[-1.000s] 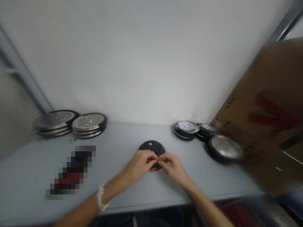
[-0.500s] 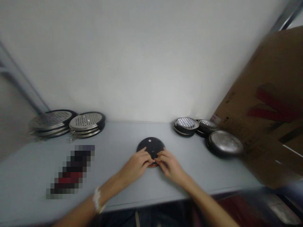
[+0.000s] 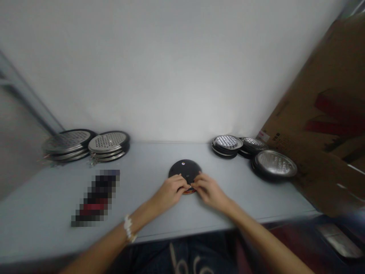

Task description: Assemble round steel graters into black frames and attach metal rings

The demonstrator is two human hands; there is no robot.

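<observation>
A round black disc (image 3: 184,170) lies flat on the grey table (image 3: 148,205) in front of me, with a small pale dot near its far edge. My left hand (image 3: 170,189) and my right hand (image 3: 209,188) meet at the disc's near rim. The fingers of both are curled and pinched together over a small red and orange part (image 3: 189,191) at that rim. What exactly the fingertips grip is too small to make out. A white beaded bracelet (image 3: 129,230) sits on my left wrist.
Two stacks of perforated metal discs (image 3: 108,144) stand at the back left. Three more shiny discs (image 3: 274,163) lie at the back right beside a large cardboard box (image 3: 325,129). A pixelated dark patch (image 3: 97,198) lies on the table's left. A white wall stands behind.
Both hands have settled lower onto the disc's near rim and stay pinched together. The view has shifted slightly, so the disc and stacks appear a little higher.
</observation>
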